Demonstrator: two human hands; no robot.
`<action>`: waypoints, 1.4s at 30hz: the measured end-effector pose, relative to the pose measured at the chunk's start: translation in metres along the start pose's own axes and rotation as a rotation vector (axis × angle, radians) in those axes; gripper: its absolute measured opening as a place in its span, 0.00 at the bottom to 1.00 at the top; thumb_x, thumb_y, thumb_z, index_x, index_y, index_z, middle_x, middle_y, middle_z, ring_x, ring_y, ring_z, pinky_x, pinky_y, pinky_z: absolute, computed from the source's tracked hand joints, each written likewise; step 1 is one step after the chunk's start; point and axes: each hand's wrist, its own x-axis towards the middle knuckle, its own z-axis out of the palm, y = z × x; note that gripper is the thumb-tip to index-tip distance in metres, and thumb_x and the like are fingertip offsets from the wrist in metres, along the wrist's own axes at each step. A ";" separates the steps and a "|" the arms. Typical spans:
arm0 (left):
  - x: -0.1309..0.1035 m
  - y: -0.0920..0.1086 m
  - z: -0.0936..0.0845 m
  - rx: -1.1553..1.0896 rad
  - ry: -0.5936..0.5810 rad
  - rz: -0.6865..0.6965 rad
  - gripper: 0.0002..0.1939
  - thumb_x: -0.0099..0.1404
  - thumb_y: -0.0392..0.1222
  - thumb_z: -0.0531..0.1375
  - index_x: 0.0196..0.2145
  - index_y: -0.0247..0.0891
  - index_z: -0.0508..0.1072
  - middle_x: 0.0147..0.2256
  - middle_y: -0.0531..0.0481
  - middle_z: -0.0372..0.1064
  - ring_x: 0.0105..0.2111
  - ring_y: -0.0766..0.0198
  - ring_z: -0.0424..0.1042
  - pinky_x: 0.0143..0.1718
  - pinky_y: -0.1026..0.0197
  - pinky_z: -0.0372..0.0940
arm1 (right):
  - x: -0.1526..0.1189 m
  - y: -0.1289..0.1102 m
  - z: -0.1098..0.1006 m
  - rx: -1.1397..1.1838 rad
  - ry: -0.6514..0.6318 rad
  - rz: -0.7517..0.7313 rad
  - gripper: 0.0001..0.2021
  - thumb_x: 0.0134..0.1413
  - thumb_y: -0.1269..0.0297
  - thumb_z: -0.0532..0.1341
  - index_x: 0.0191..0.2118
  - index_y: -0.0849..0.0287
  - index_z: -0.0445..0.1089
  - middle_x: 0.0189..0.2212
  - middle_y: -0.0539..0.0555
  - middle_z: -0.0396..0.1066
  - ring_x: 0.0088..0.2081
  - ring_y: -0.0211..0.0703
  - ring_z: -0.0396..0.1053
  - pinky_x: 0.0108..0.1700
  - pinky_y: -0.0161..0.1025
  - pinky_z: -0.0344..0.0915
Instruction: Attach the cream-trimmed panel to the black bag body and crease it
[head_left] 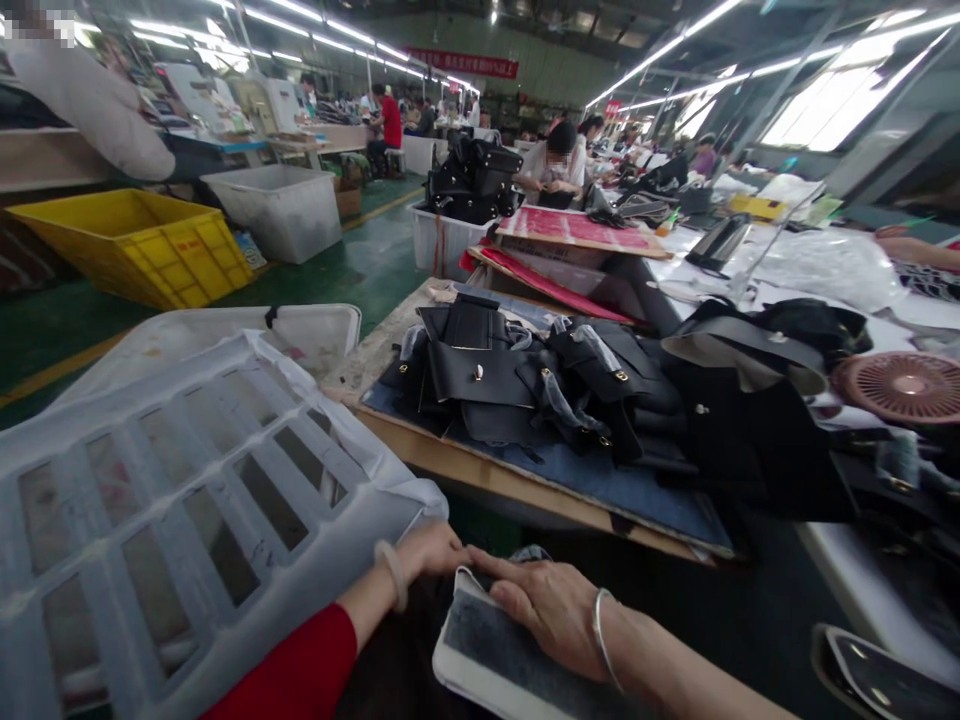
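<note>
At the bottom of the view the right hand (551, 600) lies flat, fingers (499, 565) spread narrow and resting on the top edge of a grey pad with a white rim (487, 655), gripping nothing. The left hand (427, 550), just beside it, touches the corner of a white plastic crate (187, 500); whether its fingers are closed I cannot tell. Black bag parts (540, 385) are heaped on the worktop (480, 470) beyond.

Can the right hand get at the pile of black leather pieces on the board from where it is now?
Probably yes. The right hand rests flat on a grey pad, holding nothing, and nothing stands between it and the pile of black leather pieces straight ahead.
</note>
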 end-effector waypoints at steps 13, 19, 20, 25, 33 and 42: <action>-0.044 0.099 -0.019 0.281 -0.334 0.170 0.11 0.55 0.44 0.62 0.18 0.37 0.71 0.16 0.59 0.49 0.18 0.71 0.47 0.19 0.64 0.43 | -0.079 0.058 -0.008 0.121 -0.062 0.132 0.28 0.68 0.43 0.41 0.69 0.42 0.53 0.57 0.58 0.70 0.56 0.63 0.68 0.57 0.59 0.62; -0.036 0.104 -0.022 0.367 -0.382 0.182 0.16 0.60 0.44 0.61 0.18 0.37 0.68 0.15 0.60 0.49 0.18 0.72 0.49 0.21 0.63 0.45 | -0.087 0.071 -0.012 0.219 -0.084 0.199 0.28 0.67 0.41 0.43 0.67 0.41 0.57 0.58 0.55 0.70 0.57 0.61 0.68 0.58 0.56 0.63; -0.034 0.104 -0.022 0.389 -0.388 0.168 0.16 0.61 0.45 0.61 0.18 0.37 0.69 0.15 0.60 0.48 0.17 0.72 0.50 0.21 0.63 0.45 | -0.083 0.070 -0.014 0.228 -0.102 0.194 0.28 0.67 0.41 0.44 0.67 0.40 0.57 0.58 0.54 0.69 0.57 0.61 0.68 0.58 0.55 0.64; -0.022 0.106 -0.013 0.509 -0.402 0.205 0.15 0.63 0.50 0.61 0.25 0.40 0.78 0.17 0.58 0.52 0.19 0.69 0.54 0.24 0.61 0.46 | -0.058 0.058 -0.017 0.254 -0.112 0.087 0.26 0.68 0.44 0.46 0.68 0.42 0.55 0.60 0.53 0.67 0.58 0.59 0.68 0.58 0.52 0.65; -0.018 0.110 0.002 0.710 -0.331 0.260 0.14 0.60 0.56 0.62 0.34 0.46 0.82 0.22 0.55 0.69 0.24 0.64 0.66 0.26 0.63 0.52 | -0.045 0.046 -0.015 0.180 0.044 0.187 0.25 0.62 0.40 0.54 0.62 0.39 0.65 0.47 0.59 0.77 0.49 0.68 0.74 0.48 0.60 0.68; -0.058 0.130 0.064 0.641 -0.287 0.397 0.15 0.61 0.54 0.63 0.44 0.48 0.75 0.69 0.53 0.50 0.68 0.51 0.50 0.68 0.49 0.44 | -0.098 0.078 0.110 0.856 0.990 0.589 0.60 0.53 0.40 0.10 0.55 0.70 0.70 0.41 0.72 0.76 0.50 0.62 0.73 0.51 0.61 0.69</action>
